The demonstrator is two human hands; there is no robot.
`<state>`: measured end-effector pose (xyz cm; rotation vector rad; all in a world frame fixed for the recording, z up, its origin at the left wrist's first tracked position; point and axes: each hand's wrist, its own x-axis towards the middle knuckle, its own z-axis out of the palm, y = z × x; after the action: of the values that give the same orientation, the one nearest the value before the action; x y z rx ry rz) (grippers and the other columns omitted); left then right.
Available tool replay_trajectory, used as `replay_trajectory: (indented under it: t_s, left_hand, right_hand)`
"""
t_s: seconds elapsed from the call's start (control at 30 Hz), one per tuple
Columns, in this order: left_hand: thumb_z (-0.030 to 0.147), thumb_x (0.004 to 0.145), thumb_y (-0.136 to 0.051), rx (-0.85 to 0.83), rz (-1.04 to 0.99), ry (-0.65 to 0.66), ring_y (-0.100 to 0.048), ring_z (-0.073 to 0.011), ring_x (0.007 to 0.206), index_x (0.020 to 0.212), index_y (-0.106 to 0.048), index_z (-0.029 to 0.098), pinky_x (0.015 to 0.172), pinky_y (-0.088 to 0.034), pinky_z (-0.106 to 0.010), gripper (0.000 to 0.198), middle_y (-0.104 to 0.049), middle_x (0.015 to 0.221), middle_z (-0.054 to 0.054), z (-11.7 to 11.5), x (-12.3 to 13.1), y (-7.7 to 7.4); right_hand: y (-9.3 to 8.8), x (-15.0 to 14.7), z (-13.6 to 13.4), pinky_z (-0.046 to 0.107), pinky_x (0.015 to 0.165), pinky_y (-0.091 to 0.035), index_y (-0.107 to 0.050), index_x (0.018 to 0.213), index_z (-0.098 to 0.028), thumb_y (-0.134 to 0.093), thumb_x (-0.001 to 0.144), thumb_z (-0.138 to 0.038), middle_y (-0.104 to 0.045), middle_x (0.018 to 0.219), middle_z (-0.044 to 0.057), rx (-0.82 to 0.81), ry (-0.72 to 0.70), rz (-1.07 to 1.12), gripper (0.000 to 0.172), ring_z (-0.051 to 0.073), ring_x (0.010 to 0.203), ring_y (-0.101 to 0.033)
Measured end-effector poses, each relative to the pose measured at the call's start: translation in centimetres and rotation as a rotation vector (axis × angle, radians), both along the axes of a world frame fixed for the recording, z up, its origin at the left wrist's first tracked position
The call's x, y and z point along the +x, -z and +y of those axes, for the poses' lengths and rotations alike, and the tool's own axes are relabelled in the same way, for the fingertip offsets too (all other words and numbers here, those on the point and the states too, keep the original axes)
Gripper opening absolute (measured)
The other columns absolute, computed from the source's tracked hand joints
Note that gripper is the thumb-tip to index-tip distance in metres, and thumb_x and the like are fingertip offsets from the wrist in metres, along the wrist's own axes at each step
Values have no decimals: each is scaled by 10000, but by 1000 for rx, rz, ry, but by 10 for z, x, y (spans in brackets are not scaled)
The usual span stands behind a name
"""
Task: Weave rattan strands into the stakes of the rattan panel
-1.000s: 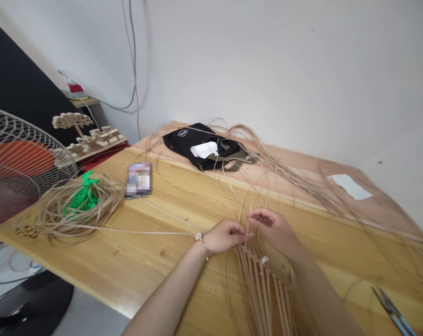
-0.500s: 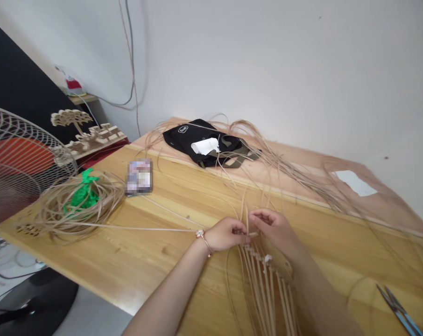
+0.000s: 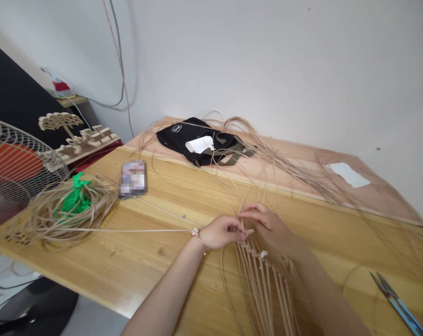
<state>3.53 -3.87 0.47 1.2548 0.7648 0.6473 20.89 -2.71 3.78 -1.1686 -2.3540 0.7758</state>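
Observation:
Pale rattan-like strips [image 3: 265, 289] fan down toward the front edge of the view, joined along a knotted upper row. At the upper left end of that row, my left hand [image 3: 222, 232] is closed on the strips, thumb and fingers pinched, with a short strip end sticking out to the right. My right hand [image 3: 264, 219] is just above and right of it, its fingers closed around a thin upright strip. A small white piece [image 3: 264, 254] is tied on the knotted row. One long strip runs left from beside my left wrist toward a coil.
The coil of strips [image 3: 102, 205] with a green plastic tie [image 3: 76, 198] lies at left on the wooden table [image 3: 144, 266]. A blurred packet [image 3: 132, 179], black bag [image 3: 176, 140], white paper [image 3: 349, 174], scissors [image 3: 395, 298] and a fan [image 3: 18, 163] surround the work.
The view has shifted slightly, so most things sit further left. My right hand has moved in closer to my left hand, over the upright strip. My left hand keeps its pinch.

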Motion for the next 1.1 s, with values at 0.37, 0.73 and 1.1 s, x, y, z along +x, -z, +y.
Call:
replay_trajectory:
  t_s: [0.37, 0.73, 1.1]
  left_hand:
    - [311, 614, -641, -54, -50, -21, -475, -71, 603, 675, -558, 96, 617, -359, -203, 238, -554, 637, -1, 0, 0, -5]
    - [329, 596, -654, -61, -45, -47, -443, -62, 589, 660, -555, 93, 599, -329, -198, 263, -527, 616, 15, 0, 1, -7]
    - [346, 588, -661, -77, -52, -69, -484, -73, 611, 666, -585, 98, 630, -358, -205, 270, -570, 638, -6, 0, 0, -9]
  right_hand:
    - [8, 4, -3, 348, 828, -372, -583, 790, -198, -459, 770, -181, -490, 1017, 65, 104, 85, -77, 127, 180, 982, -459]
    - [-1, 1, -17, 376, 789, -311, -522, 732, -198, -469, 743, -141, -585, 861, 45, 361, 127, -151, 79, 215, 900, -460]
    - [-26, 3, -52, 314, 667, -322, -590, 959, -202, -362, 815, -167, -558, 656, 37, 482, -42, -432, 272, 169, 642, -479]
